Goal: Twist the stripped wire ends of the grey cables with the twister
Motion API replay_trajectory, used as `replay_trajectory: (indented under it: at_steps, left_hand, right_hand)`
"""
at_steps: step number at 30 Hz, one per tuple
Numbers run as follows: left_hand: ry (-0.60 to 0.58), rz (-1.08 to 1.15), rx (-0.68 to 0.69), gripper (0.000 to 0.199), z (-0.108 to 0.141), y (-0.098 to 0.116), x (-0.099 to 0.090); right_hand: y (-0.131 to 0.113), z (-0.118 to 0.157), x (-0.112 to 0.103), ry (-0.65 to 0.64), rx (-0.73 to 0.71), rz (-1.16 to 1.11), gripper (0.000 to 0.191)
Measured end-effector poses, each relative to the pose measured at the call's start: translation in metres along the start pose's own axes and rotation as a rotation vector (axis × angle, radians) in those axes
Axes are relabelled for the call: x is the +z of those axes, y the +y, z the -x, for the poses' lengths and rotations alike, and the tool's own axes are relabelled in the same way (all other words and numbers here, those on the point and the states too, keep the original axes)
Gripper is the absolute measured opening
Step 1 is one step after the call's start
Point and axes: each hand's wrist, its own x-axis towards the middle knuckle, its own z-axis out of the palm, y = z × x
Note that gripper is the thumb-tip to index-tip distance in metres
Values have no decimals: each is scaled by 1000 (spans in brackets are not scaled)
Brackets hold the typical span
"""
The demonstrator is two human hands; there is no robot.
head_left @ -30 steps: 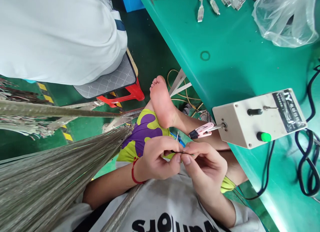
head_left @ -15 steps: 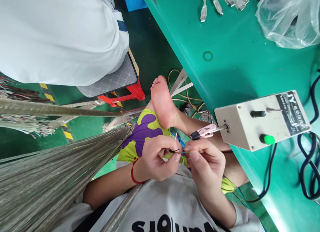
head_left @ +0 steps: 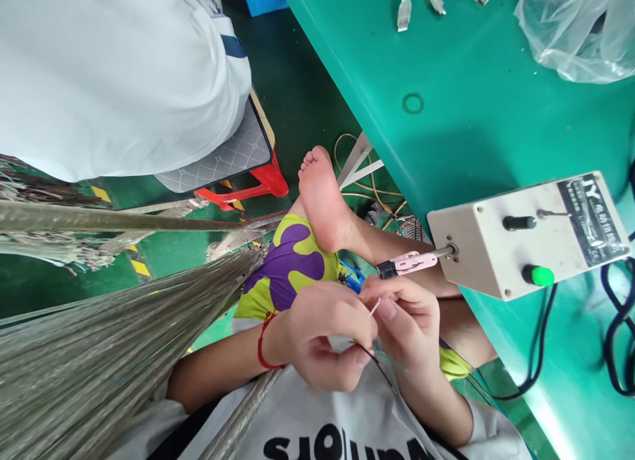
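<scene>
My left hand (head_left: 330, 334), with a red cord bracelet at its wrist, is closed above my lap, thumb and fingers pinched on thin wires. A black wire (head_left: 381, 366) trails from its fingertips down to the right, beside a thin green wire (head_left: 394, 361). Touching it, my right hand (head_left: 407, 324) is closed in a pinch where a short white wire (head_left: 374, 308) runs between its thumb and forefinger. The wire ends are largely hidden by the fingers. Just above the right hand, a pink and black clip (head_left: 411, 263) sits on the shaft of a beige motor box (head_left: 520, 238).
A thick bundle of grey cables (head_left: 124, 361) hangs at the left by a metal bar (head_left: 114, 216). The green table (head_left: 476, 109) carries USB plugs (head_left: 404, 13) and a plastic bag (head_left: 570, 36). A person in white sits on a red stool (head_left: 270, 179) at upper left.
My left hand has turned and shifted slightly right, against the right hand. The white wire now lies at the right fingertips, and the black and green wires point down to the right.
</scene>
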Motion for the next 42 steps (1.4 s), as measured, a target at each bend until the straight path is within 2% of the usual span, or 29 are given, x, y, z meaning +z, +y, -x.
replay_trajectory:
  at_steps: [7, 13, 16, 20, 26, 34, 42]
  left_hand:
    - [-12, 6, 25, 5, 0, 0, 3]
    - [16, -25, 25, 7, 0, -1, 4]
    - [-55, -17, 27, 8, -4, -1, 0]
    - [-95, 2, 20, 20, -6, -2, -6]
    - [-76, -17, -5, 27, -3, -2, -8]
    - [16, -46, 15, 15, -1, -4, -5]
    - [93, -30, 22, 9, 0, -10, -4]
  right_hand:
    - [-1, 14, -1, -37, 46, -124, 9]
    - [-14, 9, 1, -2, 120, -65, 9]
    - [-19, 3, 3, -12, 113, -48, 9]
    - [-18, 0, 1, -22, 86, -57, 8]
    - [-15, -2, -1, 2, 95, -64, 10]
    - [-15, -4, 1, 5, 116, -92, 11]
    - [-10, -3, 0, 100, 138, -65, 21]
